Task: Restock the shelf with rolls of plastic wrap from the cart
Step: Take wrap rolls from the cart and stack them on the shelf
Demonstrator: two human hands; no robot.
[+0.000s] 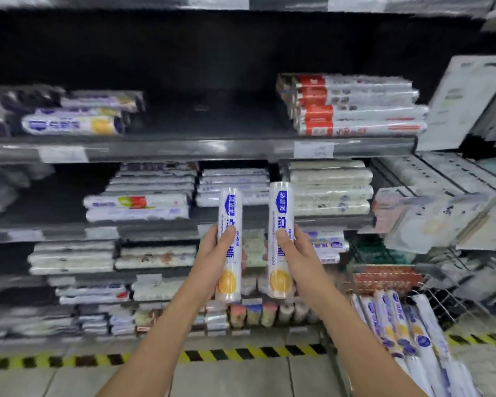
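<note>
Two rolls of plastic wrap are held upright and side by side in the air, well in front of the shelving and apart from each other. The left roll (230, 245) is white with blue lettering and an orange picture near its lower end; the left grip (212, 256) is curled round its middle, with the thumb lying across the front. The right roll (281, 239) carries the same label and stands slightly higher; the right grip (297, 250) wraps it the same way, also with the thumb on the front.

Behind and above them, the upper shelf (201, 147) has a bare dark stretch in its middle. At the left of that shelf lie matching rolls (72, 124), stacked on their sides. At its right sits a stack of red-labelled rolls (355, 110). The lower shelves are packed with other flat-lying rolls and packs, too blurred to read.

At the lower right stands the wire cart (441, 299), with more blue-and-white cart rolls (395, 325) lying lengthwise in it. A yellow-and-black striped tape (241, 353) runs across the tiled floor along the foot of the shelving.
</note>
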